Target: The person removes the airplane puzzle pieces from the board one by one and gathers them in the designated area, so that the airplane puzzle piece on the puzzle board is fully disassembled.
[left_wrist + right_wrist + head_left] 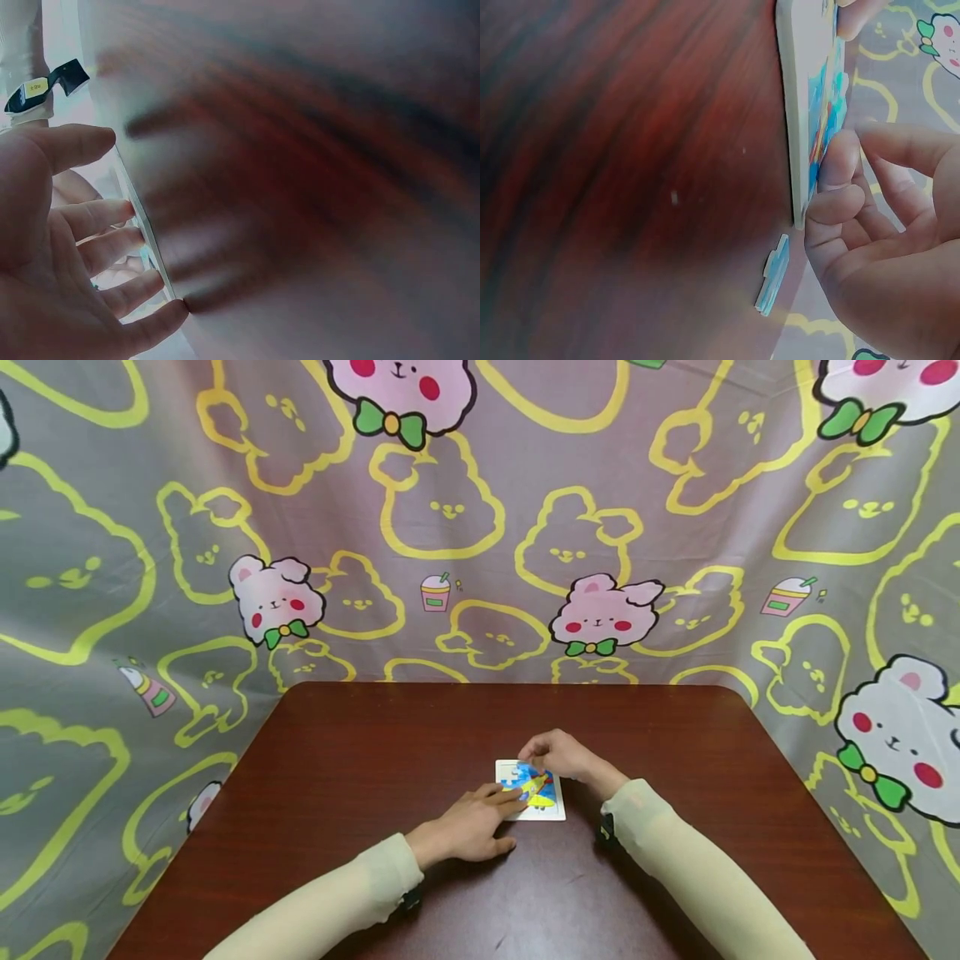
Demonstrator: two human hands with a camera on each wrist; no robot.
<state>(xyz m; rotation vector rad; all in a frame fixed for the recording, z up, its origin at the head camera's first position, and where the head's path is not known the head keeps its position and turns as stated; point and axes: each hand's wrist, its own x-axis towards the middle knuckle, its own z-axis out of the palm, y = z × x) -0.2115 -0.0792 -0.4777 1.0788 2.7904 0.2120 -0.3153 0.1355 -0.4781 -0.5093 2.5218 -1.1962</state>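
Note:
On the table lies a jigsaw puzzle board [553,815], white-edged, with a blue, yellow and red picture. My left hand [472,822] rests with straight, spread fingers on its left part; the left wrist view shows those fingertips [174,307] along the board's edge. Over the board's far right part, my right hand [564,755] has curled fingers, thumb and fingertips close together. A light-blue puzzle piece [841,97] shows at these fingertips, pinched and raised above the picture; the fingers partly hide it. Another loose blue piece [774,276] lies on the table beyond the board's corner.
The dark red-brown table [360,735] has rounded far corners. A grey curtain [480,577] with rabbit and bear drawings hangs behind it and along both sides. Each wrist carries a small black camera band [34,90] below a pale sleeve.

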